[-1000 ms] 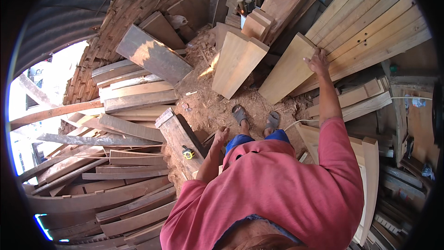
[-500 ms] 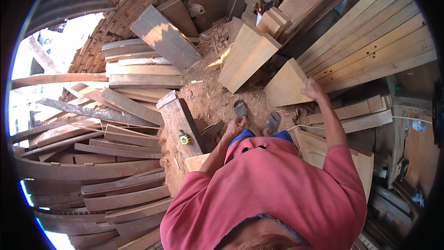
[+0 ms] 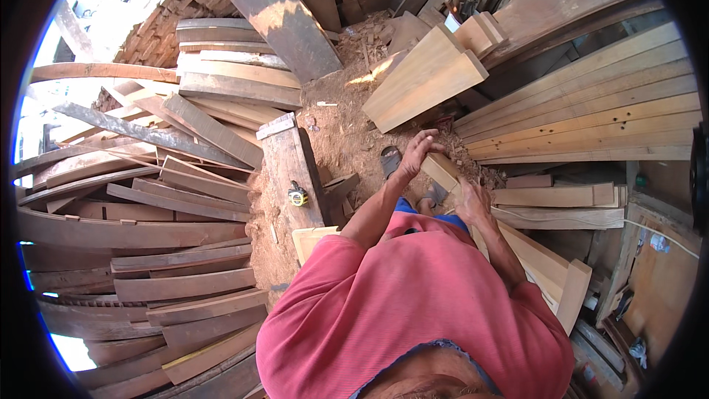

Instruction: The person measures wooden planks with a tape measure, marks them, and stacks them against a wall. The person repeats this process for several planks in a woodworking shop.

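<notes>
A pale wooden board (image 3: 441, 171), seen nearly end-on, stands in front of my body. My right hand (image 3: 473, 201) is closed on its near right side. Just beyond its far left corner, my left hand (image 3: 419, 152) is raised with the fingers stretched and apart. I cannot tell whether that hand touches the board. Farther off lies a tapered pale board (image 3: 417, 85), leaning on a smaller wooden block (image 3: 480, 34). My sandalled feet show partly below the hands.
A wooden bench plank (image 3: 292, 155) with a yellow tape measure (image 3: 298, 196) on it stands to the left. Stacked planks (image 3: 185, 273) fill the left side. Long pale boards (image 3: 591, 122) lie at the right. Sawdust (image 3: 332, 129) covers the floor. A pale cord (image 3: 561, 219) runs at right.
My right hand has drawn the pale board in toward my body and turned it to show its end. My left hand has risen from my lap toward it. The view has shifted slightly.
</notes>
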A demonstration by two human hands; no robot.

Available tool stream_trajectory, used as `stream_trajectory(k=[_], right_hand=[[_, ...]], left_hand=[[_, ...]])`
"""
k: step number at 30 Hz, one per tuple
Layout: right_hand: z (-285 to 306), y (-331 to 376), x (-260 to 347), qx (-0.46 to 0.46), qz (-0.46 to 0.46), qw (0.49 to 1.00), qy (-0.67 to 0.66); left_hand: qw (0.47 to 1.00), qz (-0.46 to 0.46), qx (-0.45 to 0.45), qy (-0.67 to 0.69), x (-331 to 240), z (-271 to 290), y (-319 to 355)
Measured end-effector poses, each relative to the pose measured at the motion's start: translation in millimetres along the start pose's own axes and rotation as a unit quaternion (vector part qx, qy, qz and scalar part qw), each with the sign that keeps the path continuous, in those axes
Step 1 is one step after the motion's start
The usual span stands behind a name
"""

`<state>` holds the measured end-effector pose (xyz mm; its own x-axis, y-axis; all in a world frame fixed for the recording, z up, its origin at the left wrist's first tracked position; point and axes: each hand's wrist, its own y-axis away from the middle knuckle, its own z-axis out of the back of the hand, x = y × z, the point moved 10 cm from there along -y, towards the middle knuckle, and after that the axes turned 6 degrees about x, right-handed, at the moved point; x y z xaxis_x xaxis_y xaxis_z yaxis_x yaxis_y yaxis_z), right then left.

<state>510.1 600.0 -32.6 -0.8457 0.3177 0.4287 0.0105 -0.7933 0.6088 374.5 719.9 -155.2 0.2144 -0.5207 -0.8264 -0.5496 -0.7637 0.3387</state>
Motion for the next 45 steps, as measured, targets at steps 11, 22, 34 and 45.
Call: stream_trajectory(k=[11, 22, 34, 45], right_hand=[[97, -24, 117, -0.026, 0.115, 0.993, 0.000], [101, -49, 164, -0.088, 0.135, 0.985, -0.067], [61, -206, 163, -0.069, 0.074, 0.994, -0.052], [134, -221, 96, -0.224, -0.113, 0.942, 0.222]], left_hand=[[0.984, -0.064, -0.133, 0.103, -136, 46, 3], [0.984, -0.118, -0.129, -0.044, -234, 83, -14], [0.937, -0.123, -0.306, -0.118, -140, 219, -42], [0.846, 0.222, -0.055, -0.481, 31, 239, 107]])
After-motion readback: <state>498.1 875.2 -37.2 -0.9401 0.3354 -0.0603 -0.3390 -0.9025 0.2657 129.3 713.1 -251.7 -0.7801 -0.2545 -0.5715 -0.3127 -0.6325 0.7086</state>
